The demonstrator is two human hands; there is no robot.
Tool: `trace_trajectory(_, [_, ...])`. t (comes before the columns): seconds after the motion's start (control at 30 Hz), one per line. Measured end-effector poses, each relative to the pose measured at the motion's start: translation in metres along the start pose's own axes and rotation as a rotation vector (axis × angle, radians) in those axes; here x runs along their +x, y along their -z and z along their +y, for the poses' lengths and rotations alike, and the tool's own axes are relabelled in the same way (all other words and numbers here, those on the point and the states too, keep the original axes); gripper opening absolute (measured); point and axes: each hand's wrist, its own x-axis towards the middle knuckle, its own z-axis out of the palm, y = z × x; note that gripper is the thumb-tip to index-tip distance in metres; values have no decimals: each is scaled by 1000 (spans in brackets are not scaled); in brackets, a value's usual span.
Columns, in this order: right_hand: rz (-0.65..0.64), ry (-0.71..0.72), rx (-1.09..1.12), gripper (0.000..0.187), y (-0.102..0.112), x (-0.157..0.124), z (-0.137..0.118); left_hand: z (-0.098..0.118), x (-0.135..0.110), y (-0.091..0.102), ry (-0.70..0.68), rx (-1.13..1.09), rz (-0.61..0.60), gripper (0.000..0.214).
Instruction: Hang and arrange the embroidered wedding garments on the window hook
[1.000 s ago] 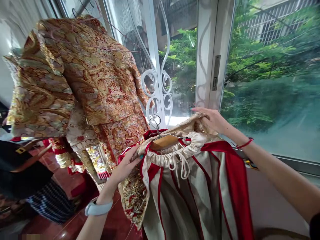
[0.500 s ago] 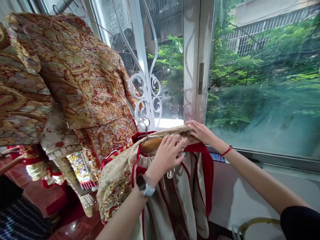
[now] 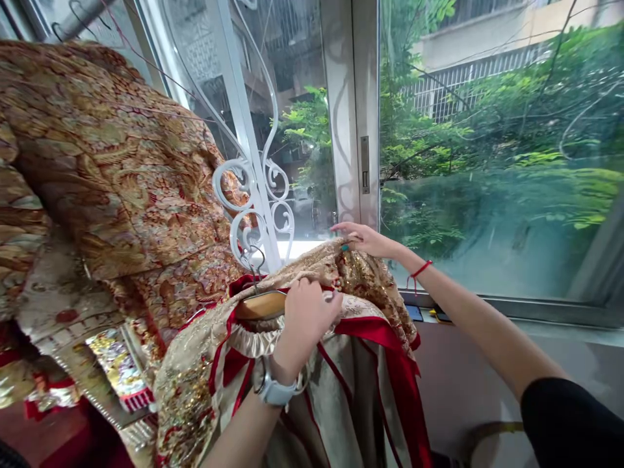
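Observation:
A beige jacket [image 3: 190, 383] with gold sequin embroidery and red trim hangs on a wooden hanger [image 3: 263, 305] with a metal hook. Its front lies open, showing pale lining with red piping and a gathered white waistband [image 3: 256, 341] inside. My left hand [image 3: 307, 318], wearing a watch, is closed on the front edge of the jacket beside the hanger; its fingertips are partly hidden. At the far shoulder my right hand [image 3: 368, 240], with a red string bracelet, pinches the sequinned cloth between thumb and fingers, one finger stretched out.
A large gold-and-red brocade jacket [image 3: 131, 175] hangs on the left, with other embroidered garments [image 3: 117, 370] below it. A white scrolled metal grille [image 3: 253, 162] stands before the window [image 3: 487, 227]. Small items, including a blue one [image 3: 414, 313], lie on the sill at right.
The view has shifted right. My right hand has drawn the sequinned shoulder into sight, spreading it out over the right side. My left hand has closed further onto the jacket's edge.

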Motion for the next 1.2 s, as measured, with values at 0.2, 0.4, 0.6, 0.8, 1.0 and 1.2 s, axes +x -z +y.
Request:
trace_trajectory(0.2, [37,-95,342,45,-8,6,14,-2,24,-4,40,-271,-156,27])
trace_trajectory(0.4, [246,-142,282,42,-28,-15,20,-10,50,-16,-99,-1060,-218,28])
trace_trajectory(0.6, [622,-239,59,43,-77,-118,-15,6,57,-12,-202,-1404,-474,28])
trace_trajectory(0.8, [696,-420,75,60,-111,-128,-24,23,55,-21,-213,-1474,-519,33])
trace_trajectory(1.0, [782,-464,-199,39,-93,-110,1,21,44,-26,-333,-1065,-481,38])
trace_trajectory(1.2, [790,-478,-480,38,-91,-161,1,27,15,-37,-542,-176,-366,26])
